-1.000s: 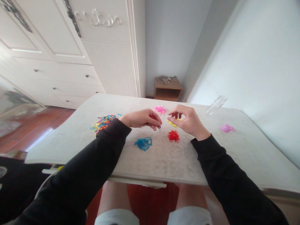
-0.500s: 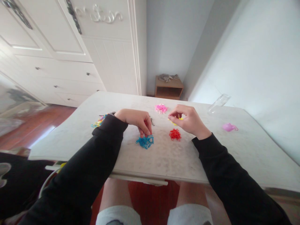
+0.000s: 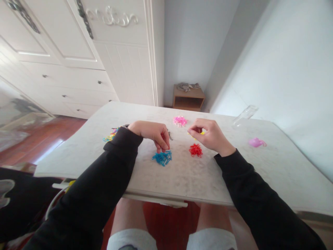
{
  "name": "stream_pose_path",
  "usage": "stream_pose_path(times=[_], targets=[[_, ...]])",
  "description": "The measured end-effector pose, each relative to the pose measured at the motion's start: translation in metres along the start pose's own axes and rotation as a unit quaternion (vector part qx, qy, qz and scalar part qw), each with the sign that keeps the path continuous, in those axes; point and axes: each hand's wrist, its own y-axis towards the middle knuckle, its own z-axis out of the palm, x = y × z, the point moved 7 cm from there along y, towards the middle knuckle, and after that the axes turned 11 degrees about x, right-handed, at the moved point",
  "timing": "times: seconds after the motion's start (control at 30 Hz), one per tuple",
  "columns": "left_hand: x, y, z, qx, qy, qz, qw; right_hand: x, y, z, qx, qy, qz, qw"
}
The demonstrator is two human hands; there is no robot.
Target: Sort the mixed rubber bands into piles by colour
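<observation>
My left hand (image 3: 157, 135) is closed in a pinch just over a pile of small blue loops (image 3: 162, 158) that look like paper clips. What its fingertips hold, if anything, is too small to make out. My right hand (image 3: 206, 133) is pinched shut above a yellow pile (image 3: 202, 133), which it partly covers; nothing can be made out between its fingers. A red pile (image 3: 195, 150) of similar loops lies below my right hand. Behind the hands is a pink pile (image 3: 180, 121). Dark loops (image 3: 169, 134) show beside my left hand, mostly hidden by it.
A mixed-colour pile (image 3: 111, 134) lies by my left cuff on the white table (image 3: 177, 180). On the right are a clear tube-like container (image 3: 245, 116) and a purple, balloon-like thing (image 3: 256, 142). Behind the table stand a white cabinet (image 3: 130, 69) and a small wooden stand (image 3: 189, 93).
The whole view has shifted slightly to the right. Both hands keep nearly the same places over the blue and yellow piles, with their fingers still pinched.
</observation>
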Motion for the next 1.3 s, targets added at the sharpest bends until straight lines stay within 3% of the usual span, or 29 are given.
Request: stream_pose_path(times=[0.2,0.43,0.73,0.9,1.0,1.13,1.3], targets=[[-0.006,0.009,0.0,-0.025,-0.005,0.057,0.998,0.0,0.001,0.005,0.025,0.014,0.008,1.0],[-0.016,0.02,0.003,-0.058,-0.045,0.121,0.99,0.003,0.0,0.029,0.128,0.094,0.017,0.987],[-0.013,0.027,0.002,-0.08,-0.095,0.139,0.982,0.003,0.0,0.028,0.131,0.107,0.029,0.985],[-0.013,0.029,-0.004,-0.127,-0.14,0.145,0.971,-0.007,-0.002,0.012,0.102,0.061,0.058,0.991],[-0.012,0.026,-0.009,-0.161,-0.178,0.137,0.961,-0.021,-0.007,0.007,0.151,0.027,0.089,0.984],[-0.01,0.027,-0.01,-0.141,-0.238,0.133,0.952,-0.037,-0.016,0.013,0.246,0.012,0.123,0.961],[-0.01,0.029,-0.008,-0.124,-0.294,0.14,0.937,-0.041,-0.018,0.015,0.274,-0.004,0.144,0.951]])
